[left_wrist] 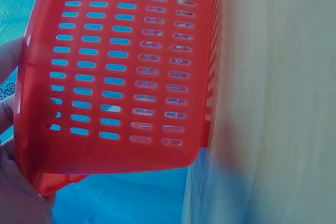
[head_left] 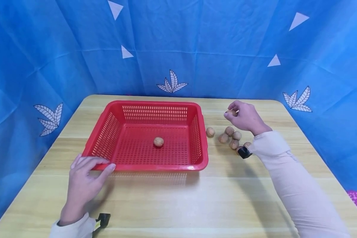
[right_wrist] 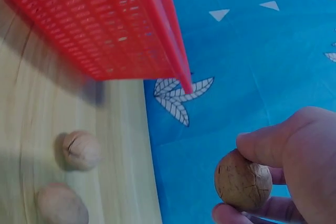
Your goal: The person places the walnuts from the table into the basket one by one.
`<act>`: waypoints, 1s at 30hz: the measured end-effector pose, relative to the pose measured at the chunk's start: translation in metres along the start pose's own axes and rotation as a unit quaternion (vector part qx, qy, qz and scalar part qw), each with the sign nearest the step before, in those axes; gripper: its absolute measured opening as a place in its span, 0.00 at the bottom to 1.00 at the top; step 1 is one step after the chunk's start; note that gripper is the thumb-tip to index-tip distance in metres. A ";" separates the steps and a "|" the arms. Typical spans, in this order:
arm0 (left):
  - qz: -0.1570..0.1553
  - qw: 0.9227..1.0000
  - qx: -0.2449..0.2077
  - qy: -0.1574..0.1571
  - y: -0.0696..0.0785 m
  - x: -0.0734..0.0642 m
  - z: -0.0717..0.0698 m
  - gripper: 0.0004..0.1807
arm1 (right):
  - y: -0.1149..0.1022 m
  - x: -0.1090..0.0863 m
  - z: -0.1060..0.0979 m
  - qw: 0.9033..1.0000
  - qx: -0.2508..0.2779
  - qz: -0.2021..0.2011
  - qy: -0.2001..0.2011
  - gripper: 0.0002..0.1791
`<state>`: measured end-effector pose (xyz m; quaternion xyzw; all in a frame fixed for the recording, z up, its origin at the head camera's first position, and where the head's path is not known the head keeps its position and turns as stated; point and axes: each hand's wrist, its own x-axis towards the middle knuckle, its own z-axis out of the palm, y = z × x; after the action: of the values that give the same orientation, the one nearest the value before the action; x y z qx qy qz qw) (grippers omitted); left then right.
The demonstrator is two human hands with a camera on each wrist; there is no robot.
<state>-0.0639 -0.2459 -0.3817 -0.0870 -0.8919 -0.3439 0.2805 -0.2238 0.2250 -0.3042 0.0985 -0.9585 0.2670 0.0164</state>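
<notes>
A red plastic basket [head_left: 154, 167] with slotted walls stands on the table, and one walnut [head_left: 158, 142] lies on its floor. My left hand [head_left: 84, 180] grips the basket's near left corner, thumb and fingers over the rim; the left wrist view shows the basket's slotted wall [left_wrist: 126, 153] beside the fingers. To the right of the basket, my right hand [head_left: 246, 116] pinches a walnut [right_wrist: 243, 181] between thumb and fingers, held above the table. Several more walnuts [head_left: 234, 144] lie loose below that hand, and a single walnut [head_left: 210, 132] sits close to the basket's right wall.
The wooden table [head_left: 172, 205] has rounded far corners. Behind and at both sides hangs a blue cloth [head_left: 226, 39] with white leaf and triangle prints. A black wrist camera [head_left: 244, 152] on the right sleeve hangs near the loose walnuts.
</notes>
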 end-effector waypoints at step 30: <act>0.006 1.000 -0.003 0.006 0.002 0.001 -0.003 0.14 | -0.053 0.019 0.029 0.998 0.057 -0.006 -0.032 0.19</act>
<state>-0.0633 -0.2463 -0.3784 -0.0907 -0.8889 -0.3451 0.2872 -0.2313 0.1621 -0.3003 0.1133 -0.9411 0.3180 -0.0181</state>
